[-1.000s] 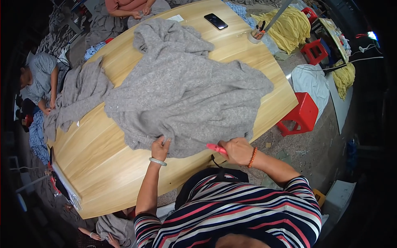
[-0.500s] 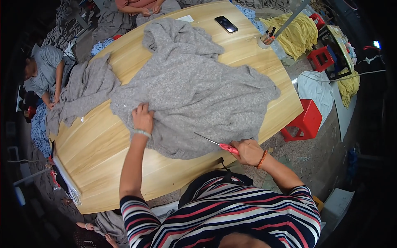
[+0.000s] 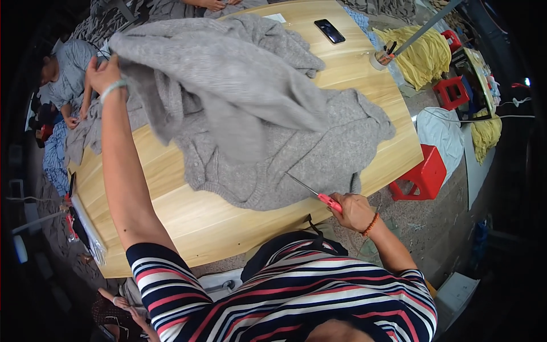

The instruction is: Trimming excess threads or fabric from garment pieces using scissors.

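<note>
A grey knitted cardigan (image 3: 336, 142) with small buttons along one edge lies across the wooden table (image 3: 165, 228). My left hand (image 3: 105, 77), raised at the far left, grips the edge of one layer and holds that flap up off the table; the flap is blurred by motion. Fabric hides part of the fingertips. In my right hand (image 3: 354, 212), closed near the front edge, is a pink-handled tool (image 3: 330, 202) with a long, thin metal blade. Its tip points to the upper left, over the cardigan's lower part.
A dark phone (image 3: 329, 32) and a cup of pens (image 3: 382, 59) sit at the far right of the table. Red stools (image 3: 427, 174) and yellow cloth (image 3: 419, 51) stand beyond its right side. A co-worker (image 3: 68, 74) handles grey knitwear at the left; other people's hands show at the back and lower left.
My left hand has gone from resting on the cardigan up and to the far left, lifting a layer of it. My right hand still holds the pink-handled tool, hardly moved.
</note>
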Demonstrator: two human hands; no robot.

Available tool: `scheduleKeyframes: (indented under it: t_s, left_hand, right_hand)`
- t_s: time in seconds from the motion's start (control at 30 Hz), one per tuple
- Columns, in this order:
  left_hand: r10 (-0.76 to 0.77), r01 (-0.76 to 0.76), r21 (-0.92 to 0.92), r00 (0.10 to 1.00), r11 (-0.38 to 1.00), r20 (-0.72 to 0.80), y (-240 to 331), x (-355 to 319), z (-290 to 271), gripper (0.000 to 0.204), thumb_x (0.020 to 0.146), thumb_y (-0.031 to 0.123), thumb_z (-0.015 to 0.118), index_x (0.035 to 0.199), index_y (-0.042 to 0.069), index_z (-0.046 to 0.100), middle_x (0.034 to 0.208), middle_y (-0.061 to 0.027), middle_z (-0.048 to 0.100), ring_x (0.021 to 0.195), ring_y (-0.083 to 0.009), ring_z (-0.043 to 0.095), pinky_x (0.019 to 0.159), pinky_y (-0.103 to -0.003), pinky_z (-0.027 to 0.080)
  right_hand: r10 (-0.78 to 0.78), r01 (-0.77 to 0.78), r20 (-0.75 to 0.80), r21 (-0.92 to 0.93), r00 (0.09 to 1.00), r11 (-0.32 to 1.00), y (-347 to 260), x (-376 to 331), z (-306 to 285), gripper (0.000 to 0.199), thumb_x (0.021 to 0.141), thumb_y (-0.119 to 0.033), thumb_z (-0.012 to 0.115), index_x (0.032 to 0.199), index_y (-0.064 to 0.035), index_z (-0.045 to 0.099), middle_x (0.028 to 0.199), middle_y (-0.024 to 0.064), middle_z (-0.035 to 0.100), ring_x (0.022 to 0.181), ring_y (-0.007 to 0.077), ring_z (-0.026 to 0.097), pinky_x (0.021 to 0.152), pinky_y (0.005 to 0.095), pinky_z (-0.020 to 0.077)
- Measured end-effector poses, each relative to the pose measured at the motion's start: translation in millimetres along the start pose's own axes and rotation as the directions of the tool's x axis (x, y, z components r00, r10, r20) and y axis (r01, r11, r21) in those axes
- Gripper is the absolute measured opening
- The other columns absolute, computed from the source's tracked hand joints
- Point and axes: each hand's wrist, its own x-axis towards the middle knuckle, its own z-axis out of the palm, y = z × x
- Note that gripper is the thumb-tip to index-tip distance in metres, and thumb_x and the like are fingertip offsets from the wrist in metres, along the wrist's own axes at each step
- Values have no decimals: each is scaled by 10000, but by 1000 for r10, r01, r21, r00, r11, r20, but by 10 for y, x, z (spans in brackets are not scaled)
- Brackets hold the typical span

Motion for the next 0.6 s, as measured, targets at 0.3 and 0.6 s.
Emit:
scheduleKeyframes:
  t_s: [0.3, 0.6]
  left_hand:
    - [-160, -455, 556, 656, 695, 738, -747, -3402, -1459, 648, 769, 173, 724, 1363, 33, 506, 1421, -225, 475, 1300, -434, 429, 1106, -496, 327]
    - [-229, -477, 590, 617, 652, 753, -331, -4503, -1822, 462, 865, 206, 621, 1301, 55, 585, 1485, -187, 430, 1323, -382, 422, 1082, -500, 318]
  right_hand:
    - [-33, 34, 33, -16, 999, 999, -90, 41, 65, 261, 888, -287, 626, 1030, -68, 635, 720, 186, 654, 701, 368, 660, 634, 463, 511]
    - [-270, 291, 259, -44, 927, 956, -776, 561, 74, 188, 866, -226, 601, 913, -48, 640, 694, 184, 653, 687, 377, 664, 618, 488, 512]
